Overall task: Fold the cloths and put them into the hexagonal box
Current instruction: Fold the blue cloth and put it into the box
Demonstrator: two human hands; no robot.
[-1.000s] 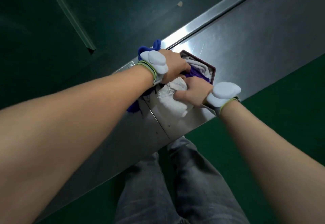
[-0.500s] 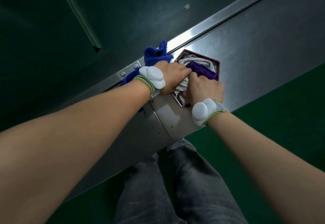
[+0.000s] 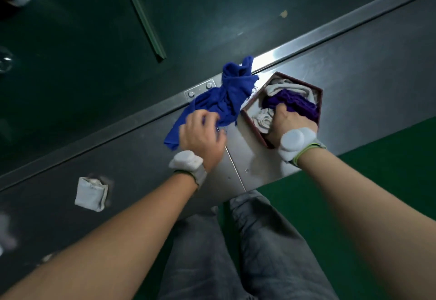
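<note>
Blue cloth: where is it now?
Head view: the blue cloth lies crumpled on the metal table, left of the hexagonal box, the left hand on its near end.

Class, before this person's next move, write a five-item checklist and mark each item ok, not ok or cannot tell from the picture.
1. Hexagonal box upright and open: ok.
2. Blue cloth folded: not ok; it lies crumpled on the table beside the box.
3. Left hand's grip on the blue cloth: ok; fingers curl on its near end.
4. Room left in the box: cannot tell; purple cloth, pale cloths and the right hand cover its inside.
5. Folded white cloth boxed: not ok; it sits on the table, apart to the left.
</note>
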